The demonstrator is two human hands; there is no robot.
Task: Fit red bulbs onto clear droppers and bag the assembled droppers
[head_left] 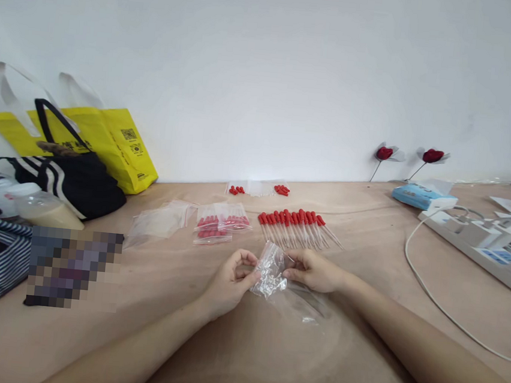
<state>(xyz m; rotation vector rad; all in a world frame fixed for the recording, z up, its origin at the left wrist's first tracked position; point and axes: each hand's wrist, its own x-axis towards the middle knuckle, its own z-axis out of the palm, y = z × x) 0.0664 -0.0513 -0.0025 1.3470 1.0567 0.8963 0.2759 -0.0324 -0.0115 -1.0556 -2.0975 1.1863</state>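
Note:
Between my two hands is a small clear zip bag (270, 271), crumpled and shiny. My left hand (234, 280) pinches its left edge between thumb and fingers. My right hand (313, 271) grips the upper right side, with thumb and fingers closed on the plastic. Whether anything lies inside the bag is hard to make out through the glare. Under it, a larger clear plastic bag (302, 309) lies on the table. Just beyond my hands is a row of droppers (295, 219) with red rubber bulbs and thin clear tubes. Zip bags with red bulbs (213, 226) lie to their left.
Flat clear bags (157, 221) lie farther left. Loose red bulbs (282, 190) sit by the wall. A yellow bag (126, 149), black bag (80, 180) and bottle (50, 208) stand left. At right are tissues (422, 197), a power strip (480, 249) and its cable (429, 304).

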